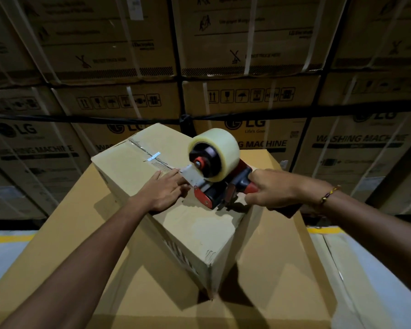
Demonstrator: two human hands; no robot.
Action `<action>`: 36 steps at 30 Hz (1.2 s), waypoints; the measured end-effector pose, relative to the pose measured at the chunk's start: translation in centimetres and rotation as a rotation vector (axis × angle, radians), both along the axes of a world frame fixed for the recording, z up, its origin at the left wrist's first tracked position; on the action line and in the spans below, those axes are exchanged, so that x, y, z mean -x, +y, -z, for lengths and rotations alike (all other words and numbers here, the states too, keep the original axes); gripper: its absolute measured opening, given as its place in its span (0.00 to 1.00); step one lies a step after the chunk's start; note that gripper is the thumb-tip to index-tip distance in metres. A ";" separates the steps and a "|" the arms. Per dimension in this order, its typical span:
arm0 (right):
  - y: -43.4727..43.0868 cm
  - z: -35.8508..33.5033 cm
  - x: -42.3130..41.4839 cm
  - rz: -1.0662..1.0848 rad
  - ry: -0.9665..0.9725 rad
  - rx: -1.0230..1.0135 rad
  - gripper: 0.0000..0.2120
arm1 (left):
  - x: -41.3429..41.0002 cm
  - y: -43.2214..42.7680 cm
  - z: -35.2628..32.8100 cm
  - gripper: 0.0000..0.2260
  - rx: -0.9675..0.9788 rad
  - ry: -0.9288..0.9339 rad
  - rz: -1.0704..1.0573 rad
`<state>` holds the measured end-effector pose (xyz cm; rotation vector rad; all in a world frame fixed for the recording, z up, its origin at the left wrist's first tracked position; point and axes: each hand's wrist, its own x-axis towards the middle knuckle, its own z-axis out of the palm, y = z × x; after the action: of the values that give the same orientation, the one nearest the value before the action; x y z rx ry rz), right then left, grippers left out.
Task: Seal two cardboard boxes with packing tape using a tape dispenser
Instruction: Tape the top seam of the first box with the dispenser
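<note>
The box sits on a larger carton. On the box's top, near its right edge, stands the dispenser, its handle gripped in the right hand's curled fingers. The left hand lies flat on the box's seam, fingers straight, holding nothing.

small box: 1 | large box: 1 | tape dispenser: 1 | tape roll: 1 | hands: 2, left hand, right hand | bracelet: 1 | stacked cartons: perhaps eight, edges dim
</note>
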<state>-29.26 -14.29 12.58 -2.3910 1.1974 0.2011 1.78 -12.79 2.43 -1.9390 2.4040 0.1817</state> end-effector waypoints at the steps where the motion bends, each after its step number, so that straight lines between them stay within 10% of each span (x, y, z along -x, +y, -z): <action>1: 0.4 -0.6 1.0 0.005 0.022 -0.026 0.07 | -0.1 -0.1 0.2 0.21 -0.016 0.017 -0.006; 12: 3.7 1.8 6.9 0.117 -0.004 0.111 0.13 | 5.2 1.8 -0.2 0.30 0.003 -0.015 -0.027; 21: 4.6 3.9 7.7 0.138 -0.115 0.144 0.11 | 9.9 4.7 -1.4 0.15 -0.002 0.032 0.100; 36: 3.2 0.9 7.6 0.014 -0.021 0.192 0.11 | 10.7 4.4 -0.7 0.41 -0.070 -0.046 0.043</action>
<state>-36.85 -11.09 11.72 -2.5409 1.2747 0.0584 -8.92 -8.41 3.08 -1.8404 2.3743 0.2150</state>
